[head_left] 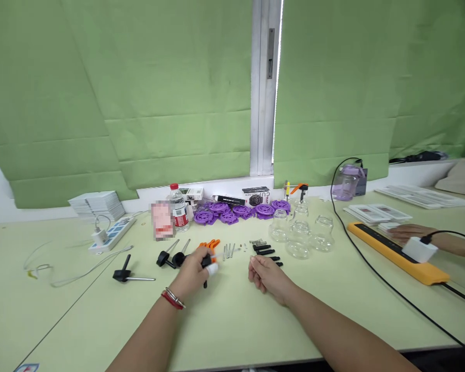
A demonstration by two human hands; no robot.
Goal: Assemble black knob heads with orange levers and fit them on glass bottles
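My left hand (194, 273), with white tape around one finger, is closed on a black cap with a thin rod (206, 260); the rod is blurred and points right. Over the table's middle, my right hand (269, 278) is closed with the fingertips together; whatever they pinch, if anything, cannot be made out. Just beyond the left hand lie orange levers (210, 244) and short metal pins (228, 251). Springs (258, 242) and black tubes (264, 249) lie beyond the right hand. More black caps with rods (121, 276) rest to the left.
Clear jars (299, 242) stand right of the middle. Purple discs (228, 214) and a bottle (179, 211) line the back. A yellow power strip (395, 253) with a black cable lies right, near another person's hand (408, 233). A white power strip (114, 235) sits left.
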